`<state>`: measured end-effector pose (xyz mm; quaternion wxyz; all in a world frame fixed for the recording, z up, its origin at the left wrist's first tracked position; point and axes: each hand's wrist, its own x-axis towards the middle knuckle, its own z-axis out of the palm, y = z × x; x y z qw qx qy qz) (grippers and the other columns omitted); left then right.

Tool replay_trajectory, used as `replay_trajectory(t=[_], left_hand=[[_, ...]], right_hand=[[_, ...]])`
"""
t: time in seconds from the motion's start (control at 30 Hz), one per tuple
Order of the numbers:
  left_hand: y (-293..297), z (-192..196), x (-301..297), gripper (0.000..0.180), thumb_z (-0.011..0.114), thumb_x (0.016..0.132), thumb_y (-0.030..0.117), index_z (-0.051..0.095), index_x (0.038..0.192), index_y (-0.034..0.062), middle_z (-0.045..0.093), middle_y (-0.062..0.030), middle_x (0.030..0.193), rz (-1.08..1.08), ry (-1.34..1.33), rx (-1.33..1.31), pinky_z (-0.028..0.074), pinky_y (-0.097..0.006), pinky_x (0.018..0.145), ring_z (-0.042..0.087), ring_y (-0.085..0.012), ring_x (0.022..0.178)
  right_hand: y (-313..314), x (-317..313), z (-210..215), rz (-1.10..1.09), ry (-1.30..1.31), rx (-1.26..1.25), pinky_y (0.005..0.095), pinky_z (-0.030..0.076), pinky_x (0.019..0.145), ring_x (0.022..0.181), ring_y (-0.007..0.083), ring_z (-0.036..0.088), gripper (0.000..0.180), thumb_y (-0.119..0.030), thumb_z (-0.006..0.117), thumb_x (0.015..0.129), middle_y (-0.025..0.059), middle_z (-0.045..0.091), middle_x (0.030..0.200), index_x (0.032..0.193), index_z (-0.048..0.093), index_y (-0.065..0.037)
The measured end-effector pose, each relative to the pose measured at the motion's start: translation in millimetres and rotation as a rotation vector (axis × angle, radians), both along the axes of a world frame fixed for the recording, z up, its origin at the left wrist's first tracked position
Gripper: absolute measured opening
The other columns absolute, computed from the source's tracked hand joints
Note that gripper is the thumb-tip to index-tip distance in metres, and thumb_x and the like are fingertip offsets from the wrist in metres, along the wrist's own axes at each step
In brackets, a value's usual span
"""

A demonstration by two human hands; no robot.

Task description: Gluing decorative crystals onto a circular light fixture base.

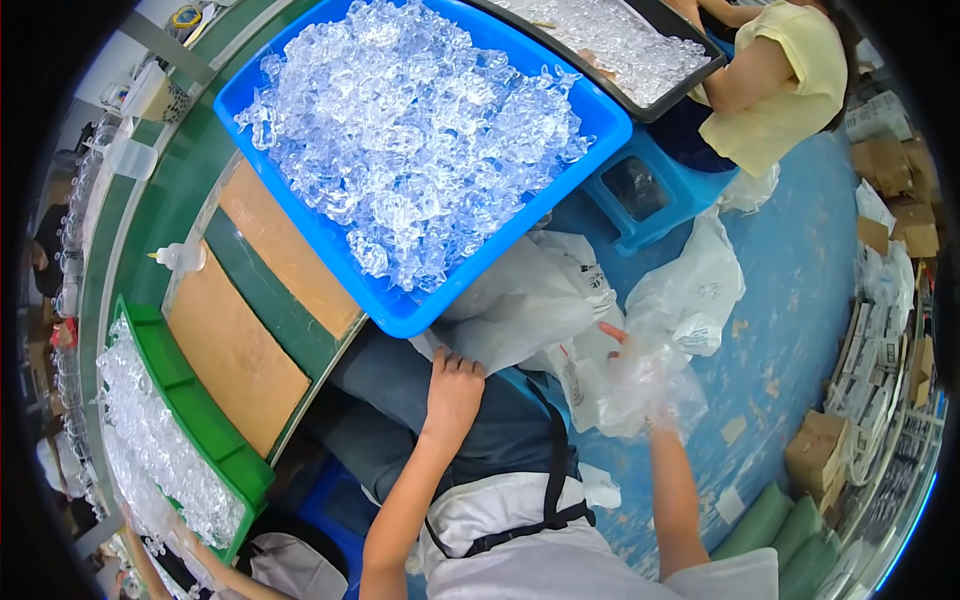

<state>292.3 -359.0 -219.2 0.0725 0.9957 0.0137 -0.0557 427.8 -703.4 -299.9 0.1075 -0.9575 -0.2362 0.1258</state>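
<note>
My left hand [456,393] rests over my lap, fingers curled closed on the edge of a white plastic bag [520,315]. To the right, my right hand [630,365] is partly covered by a crumpled clear plastic bag [675,390] that it grips; a finger shows beyond the film and the rest is blurred. Just ahead of my lap a blue tub [400,318] sits at the table edge, heaped with clear plastic pieces [410,140]. Another white plastic bag [705,285] hangs beyond my right hand, above the blue floor.
Brown boards [235,350] and a small squeeze bottle [180,257] lie on the green table, left. A green bin [190,410] holds more clear pieces, with another person's arms beside it. A person in yellow [780,90] works at a black tray [690,85]. Cardboard boxes [815,455] stand right.
</note>
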Motion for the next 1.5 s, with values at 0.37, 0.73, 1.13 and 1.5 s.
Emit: replay_trajectory(t=[0.37,0.73,1.13,1.5], left_hand=[[6,-4,-4,0.021,0.052,0.075,0.008,0.065,0.092,0.0052,0.064,-0.0117,0.083,0.015,-0.012,-0.029,0.034,-0.043,0.099,0.06,-0.0254,0.094],[11,9,3,0.019,0.051,0.08,0.005,0.063,0.095,0.0052,0.064,-0.0109,0.101,-0.001,-0.142,-0.175,0.036,-0.046,0.096,0.059,-0.0299,0.101],[-28,58,0,0.024,0.057,0.083,0.006,0.063,0.106,0.0023,0.059,-0.0168,0.115,0.116,-0.3,-0.4,0.04,-0.037,0.094,0.058,-0.0328,0.103],[-143,2,35,0.026,0.059,0.083,0.014,0.062,0.107,0.0059,0.057,-0.0169,0.115,-0.226,0.153,-0.75,0.047,-0.035,0.084,0.057,-0.0332,0.1]], right_hand=[[116,-29,74,0.363,-0.068,-0.065,0.0361,0.047,0.062,0.062,0.0244,0.055,0.034,-0.017,0.057,0.079,0.0079,0.054,0.067,0.112,0.059,-0.013],[-99,-100,7,-0.806,0.914,0.868,0.0341,0.042,0.095,0.107,0.0194,0.054,0.051,-0.014,0.057,0.078,0.0111,0.055,0.122,0.127,0.05,-0.006],[-14,-109,-67,-0.678,0.577,0.75,0.0319,0.036,0.1,0.119,0.0291,0.048,0.062,-0.024,0.063,0.074,0.0203,0.052,0.126,0.128,0.046,0.002],[-4,-105,-8,-0.288,0.299,0.42,0.04,0.049,0.079,0.094,0.033,0.06,0.046,-0.03,0.061,0.073,0.0158,0.038,0.138,0.116,0.058,-0.016]])
